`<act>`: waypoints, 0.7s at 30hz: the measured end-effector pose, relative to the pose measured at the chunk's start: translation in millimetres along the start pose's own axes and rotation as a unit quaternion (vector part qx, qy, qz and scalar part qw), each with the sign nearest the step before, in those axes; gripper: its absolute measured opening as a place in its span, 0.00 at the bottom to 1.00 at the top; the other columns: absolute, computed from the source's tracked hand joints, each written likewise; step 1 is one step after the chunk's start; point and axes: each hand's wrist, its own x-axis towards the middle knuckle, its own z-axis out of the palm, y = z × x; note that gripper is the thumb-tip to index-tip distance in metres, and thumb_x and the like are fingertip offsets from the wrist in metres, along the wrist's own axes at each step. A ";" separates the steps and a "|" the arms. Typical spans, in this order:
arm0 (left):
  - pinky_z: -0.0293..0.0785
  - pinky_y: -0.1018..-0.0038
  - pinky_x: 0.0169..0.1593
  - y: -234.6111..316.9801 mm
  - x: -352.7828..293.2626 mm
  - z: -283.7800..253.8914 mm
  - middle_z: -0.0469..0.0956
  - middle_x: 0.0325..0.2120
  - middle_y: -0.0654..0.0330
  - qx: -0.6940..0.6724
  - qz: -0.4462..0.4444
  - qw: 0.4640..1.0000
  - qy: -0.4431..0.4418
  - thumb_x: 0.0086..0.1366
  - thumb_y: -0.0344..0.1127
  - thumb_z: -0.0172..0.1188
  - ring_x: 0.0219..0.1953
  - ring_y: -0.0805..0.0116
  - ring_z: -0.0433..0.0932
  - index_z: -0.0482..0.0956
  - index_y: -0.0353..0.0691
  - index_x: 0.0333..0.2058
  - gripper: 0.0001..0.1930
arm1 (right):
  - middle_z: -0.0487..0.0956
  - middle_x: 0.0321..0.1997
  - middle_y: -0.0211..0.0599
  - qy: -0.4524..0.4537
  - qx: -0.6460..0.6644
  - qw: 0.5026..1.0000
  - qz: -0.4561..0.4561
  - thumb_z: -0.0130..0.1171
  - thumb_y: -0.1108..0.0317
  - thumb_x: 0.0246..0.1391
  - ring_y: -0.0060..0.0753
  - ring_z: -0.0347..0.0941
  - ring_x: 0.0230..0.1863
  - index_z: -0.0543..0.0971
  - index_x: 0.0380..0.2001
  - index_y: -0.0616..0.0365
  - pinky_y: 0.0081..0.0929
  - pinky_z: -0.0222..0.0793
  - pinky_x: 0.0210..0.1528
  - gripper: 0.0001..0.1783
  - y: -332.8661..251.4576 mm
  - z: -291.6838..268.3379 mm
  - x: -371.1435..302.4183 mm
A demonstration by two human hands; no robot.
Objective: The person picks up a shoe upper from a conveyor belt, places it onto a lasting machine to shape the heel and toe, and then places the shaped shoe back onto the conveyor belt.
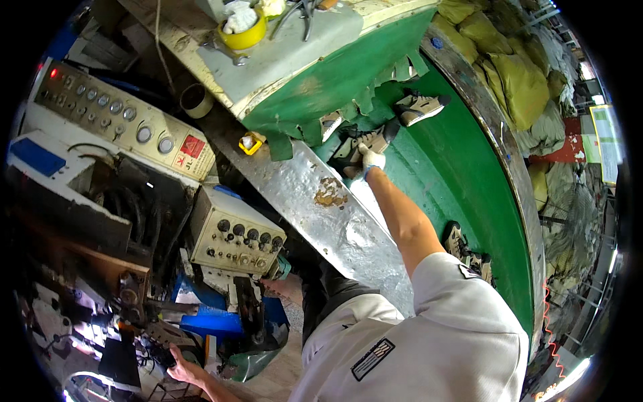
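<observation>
The machinery [100,301] at the near left is mostly lost in shadow and the dark rim. A torn green curtain [308,100] partly hides one shoe [331,125] at the far end of the belt. The right hand [372,158], white-gloved, has its fingers curled on a beige and black shoe [375,139] beside the curtain; its grip is partly covered. The left hand [182,367] is at the near left with fingers partly bent, against or just beside a black machine part [157,352]; I cannot tell whether it holds it.

Far left, a yellow tub [244,41] holds a white wad [240,20]; below it, a small yellow box [246,148] has something pale inside.

The shoes are on a curved green belt [435,181], with another shoe [422,108] farther right and more shoes [462,249] nearer. A worn silvery metal sheet [341,224] borders its left. Yellowish sacks [522,80] are heaped far right; a panel of gauges [114,117] stands left, wrench [231,53] and pliers [308,21] far off.
</observation>
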 end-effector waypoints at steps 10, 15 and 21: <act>0.75 0.70 0.42 29.1 1.1 -25.9 0.84 0.33 0.59 -0.152 -0.060 0.986 -0.028 0.55 0.33 0.74 0.33 0.69 0.78 0.82 0.31 0.40 0.16 | 0.71 0.66 0.52 -0.583 0.205 0.776 0.125 0.57 0.47 0.63 0.54 0.68 0.65 0.61 0.69 0.62 0.49 0.62 0.70 0.41 19.0 -67.6 -230.9; 0.76 0.68 0.46 21.4 6.6 -12.7 0.83 0.37 0.56 -0.269 0.046 0.962 -0.011 0.58 0.31 0.68 0.37 0.63 0.80 0.80 0.37 0.45 0.16 | 0.73 0.51 0.44 -0.652 0.401 0.478 0.430 0.57 0.40 0.60 0.42 0.71 0.50 0.67 0.62 0.57 0.43 0.70 0.56 0.38 45.3 -11.6 -365.2; 0.78 0.66 0.46 -29.4 24.9 -28.7 0.83 0.37 0.51 -0.176 0.001 0.975 -0.133 0.55 0.34 0.69 0.38 0.56 0.83 0.75 0.38 0.52 0.25 | 0.81 0.45 0.42 -0.717 -0.039 0.680 0.149 0.63 0.55 0.58 0.34 0.81 0.44 0.73 0.55 0.66 0.34 0.80 0.49 0.29 43.0 12.1 -442.6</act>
